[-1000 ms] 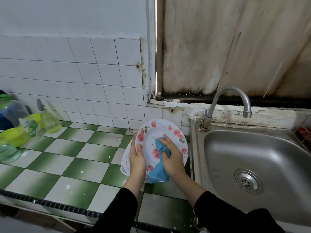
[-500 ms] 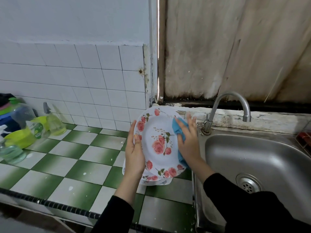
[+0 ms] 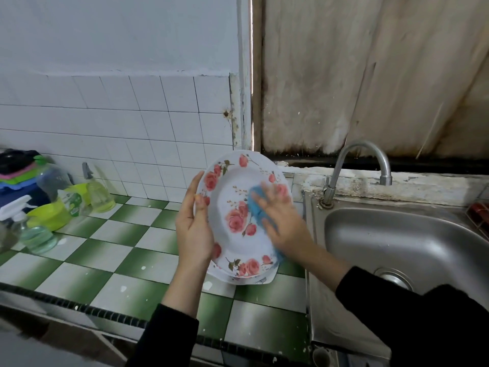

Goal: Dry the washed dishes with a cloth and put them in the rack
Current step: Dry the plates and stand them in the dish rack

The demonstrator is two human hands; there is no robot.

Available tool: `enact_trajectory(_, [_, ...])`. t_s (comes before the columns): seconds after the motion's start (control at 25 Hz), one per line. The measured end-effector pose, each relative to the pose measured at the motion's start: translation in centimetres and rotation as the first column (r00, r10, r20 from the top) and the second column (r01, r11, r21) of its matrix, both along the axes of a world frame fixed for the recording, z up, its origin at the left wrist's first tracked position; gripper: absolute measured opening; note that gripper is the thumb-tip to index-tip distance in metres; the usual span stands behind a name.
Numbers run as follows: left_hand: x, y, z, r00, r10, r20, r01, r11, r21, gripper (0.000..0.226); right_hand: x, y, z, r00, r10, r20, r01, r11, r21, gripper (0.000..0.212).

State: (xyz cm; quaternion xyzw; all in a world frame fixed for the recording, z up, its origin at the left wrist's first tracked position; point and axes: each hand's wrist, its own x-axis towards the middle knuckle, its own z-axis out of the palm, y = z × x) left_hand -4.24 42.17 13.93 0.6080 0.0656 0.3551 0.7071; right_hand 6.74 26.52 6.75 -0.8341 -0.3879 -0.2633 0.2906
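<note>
While the plate (image 3: pixel 235 186) stands tilted on edge above the bench (image 3: pixel 132 260), just left of the sink (image 3: pixel 397 234), the drying is in full swing and the putting-away hasn't begun. The left hand (image 3: pixel 194 229) grips the plate's left rim, thumb hooked over the front, fingers running up along the edge. The right hand (image 3: pixel 284 221) lies flat, fingers spread and straight, pressing the blue cloth (image 3: pixel 255 205) onto the right side of the plate's face; it's blurred, so this reads as a wipe in motion.

Progress, as a judgement: early to middle. This plate is being wiped on its front; the back doesn't show, so whether it's dry can't be told. A second plate (image 3: pixel 264 279) peeks out beneath, lying on the bench, apparently waiting. The rack isn't clearly in sight; a red wire basket (image 3: pixel 477 215) at the right edge may be it, but too little shows.

The plate itself: white, oval-looking from this angle, wide rim, pink roses with green leaves round the edge and a cluster in the well. It's glossy and likely slippery if damp.
</note>
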Motion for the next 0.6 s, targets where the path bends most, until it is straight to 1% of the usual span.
enact_trajectory(0.04, [-0.2, -0.5, 0.1, 1.0, -0.028, -0.001, 0.028, 1.0, -0.001, 0.03, 1.0, -0.2, 1.1, 0.994, -0.1, -0.051, 0.103, 0.992, 0.074, 0.056])
enact_trajectory(0.08, [-0.2, -1.2, 0.1, 0.998, -0.057, 0.005, 0.057, 0.998, 0.003, 0.029, 1.5, 0.1, 2.3, 0.986, -0.148, -0.082, 0.159, 0.976, 0.146, 0.056])
enact_trajectory(0.12, [-0.3, -2.0, 0.3, 0.996, -0.088, 0.018, 0.087, 0.996, 0.009, 0.027, 1.1, 1.0, 3.5, 0.984, -0.142, -0.107, 0.163, 0.961, 0.223, 0.057])
enact_trajectory(0.2, [-0.3, -3.3, 0.8, 0.993, -0.104, 0.051, 0.103, 0.995, 0.014, 0.026, -1.6, 3.3, 5.3, 0.987, -0.023, -0.158, 0.073, 0.944, 0.321, 0.058])
enact_trajectory(0.24, [-0.4, -3.6, 1.0, 0.994, -0.088, 0.067, 0.088, 0.996, 0.002, 0.026, -3.5, 4.0, 5.4, 0.986, 0.064, -0.156, -0.014, 0.952, 0.304, 0.057])
enact_trajectory(0.28, [-0.6, -3.5, 1.2, 0.993, -0.071, 0.093, 0.075, 0.997, -0.03, 0.027, -5.2, 4.3, 4.9, 0.973, 0.181, -0.144, -0.142, 0.959, 0.246, 0.057])
enact_trajectory(0.32, [-0.9, -3.2, 1.3, 0.991, -0.059, 0.118, 0.069, 0.995, -0.076, 0.03, -6.4, 4.0, 3.9, 0.952, 0.288, -0.104, -0.274, 0.953, 0.132, 0.057])
enact_trajectory(0.36, [-1.1, -2.6, 1.5, 0.988, -0.051, 0.143, 0.069, 0.99, -0.123, 0.032, -6.7, 3.2, 2.9, 0.937, 0.347, -0.033, -0.347, 0.938, -0.019, 0.057])
enact_trajectory(0.4, [-1.3, -2.0, 1.7, 0.987, -0.033, 0.154, 0.057, 0.987, -0.152, 0.032, -6.0, 1.9, 2.2, 0.941, 0.33, 0.077, -0.316, 0.936, -0.152, 0.059])
enact_trajectory(0.44, [-1.4, -1.5, 1.8, 0.988, -0.012, 0.155, 0.037, 0.987, -0.157, 0.032, -4.8, 0.6, 1.6, 0.952, 0.257, 0.166, -0.223, 0.954, -0.2, 0.06])
enact_trajectory(0.48, [-1.3, -1.2, 1.9, 0.989, -0.001, 0.149, 0.023, 0.989, -0.146, 0.032, -3.4, -0.4, 1.2, 0.973, 0.133, 0.19, -0.102, 0.981, -0.163, 0.061])
enact_trajectory(0.52, [-1.3, -1.1, 1.9, 0.99, -0.01, 0.138, 0.028, 0.991, -0.128, 0.031, -2.1, -0.8, 1.3, 0.991, -0.011, 0.132, 0.019, 0.998, -0.058, 0.061])
enact_trajectory(0.56, [-1.2, -1.5, 1.9, 0.992, -0.031, 0.122, 0.045, 0.993, -0.108, 0.031, -1.0, -0.9, 2.0, 0.99, -0.14, 0.007, 0.139, 0.987, 0.077, 0.06])
enact_trajectory(0.6, [-1.0, -2.1, 1.7, 0.993, -0.061, 0.104, 0.07, 0.994, -0.09, 0.03, -0.1, -0.5, 3.1, 0.972, -0.211, -0.1, 0.228, 0.953, 0.202, 0.06])
